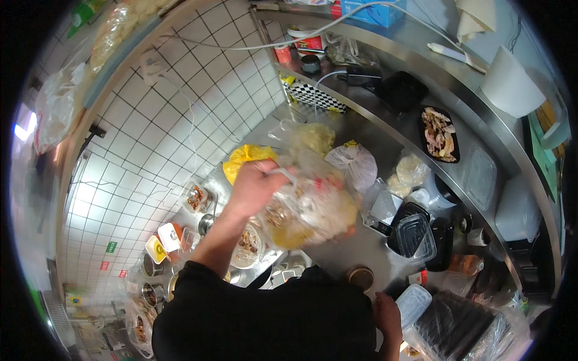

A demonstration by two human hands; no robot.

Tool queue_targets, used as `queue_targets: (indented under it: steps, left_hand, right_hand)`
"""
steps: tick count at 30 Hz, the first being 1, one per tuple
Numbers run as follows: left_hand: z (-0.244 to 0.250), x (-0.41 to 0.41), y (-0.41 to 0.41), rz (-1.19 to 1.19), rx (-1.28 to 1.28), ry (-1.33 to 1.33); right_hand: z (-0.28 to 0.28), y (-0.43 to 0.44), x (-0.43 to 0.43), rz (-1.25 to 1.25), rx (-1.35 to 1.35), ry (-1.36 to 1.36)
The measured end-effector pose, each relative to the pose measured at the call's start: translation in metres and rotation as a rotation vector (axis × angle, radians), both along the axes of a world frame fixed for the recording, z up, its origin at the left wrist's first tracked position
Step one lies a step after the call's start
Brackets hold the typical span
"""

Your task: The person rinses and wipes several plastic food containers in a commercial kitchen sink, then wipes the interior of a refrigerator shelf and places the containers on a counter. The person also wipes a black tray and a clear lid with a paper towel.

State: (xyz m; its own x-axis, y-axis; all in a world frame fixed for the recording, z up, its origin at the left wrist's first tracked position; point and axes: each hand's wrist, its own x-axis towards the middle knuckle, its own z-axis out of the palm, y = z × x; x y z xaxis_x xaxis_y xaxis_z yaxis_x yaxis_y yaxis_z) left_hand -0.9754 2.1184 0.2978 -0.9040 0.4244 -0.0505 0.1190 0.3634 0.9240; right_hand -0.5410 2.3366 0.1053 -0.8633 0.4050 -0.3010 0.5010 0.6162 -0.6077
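My left hand [257,187] is closed around the gathered top of a clear plastic bag [311,207], raised above the steel counter. Through its film show smaller bags of pale, yellow and brownish food; motion blurs them. Behind it stand a yellow plastic bag [247,158], a bag of yellowish food [316,137] and a tied whitish bag [353,163]. Low at my right side is my right hand [387,316], beside a clear-lidded plastic container [413,305]; its fingers are partly hidden, and whether it grips anything is unclear. A round brown-topped container [360,277] sits between the bag and my body.
Black and clear plastic containers [413,239] are stacked on the right. Above them runs a steel shelf [460,173] holding a black tray of meat pieces [439,134]. Bowls of food [247,246] and metal pots [152,293] stand left, near the tiled wall [216,81]. A white cable crosses overhead.
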Motion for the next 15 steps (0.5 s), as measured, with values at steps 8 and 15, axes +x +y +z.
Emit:
queue_targets:
  steps: [8,15]
  left_hand:
    - [-0.055,-0.067,-0.038,0.219,-0.034,0.195]
    - [-0.08,-0.102,-0.066,0.386,-0.135,0.131]
  right_hand:
    - [0.003,-0.001,-0.11,0.044,-0.041,-0.012]
    - [-0.062,-0.048,-0.281,0.384,-0.06,0.17]
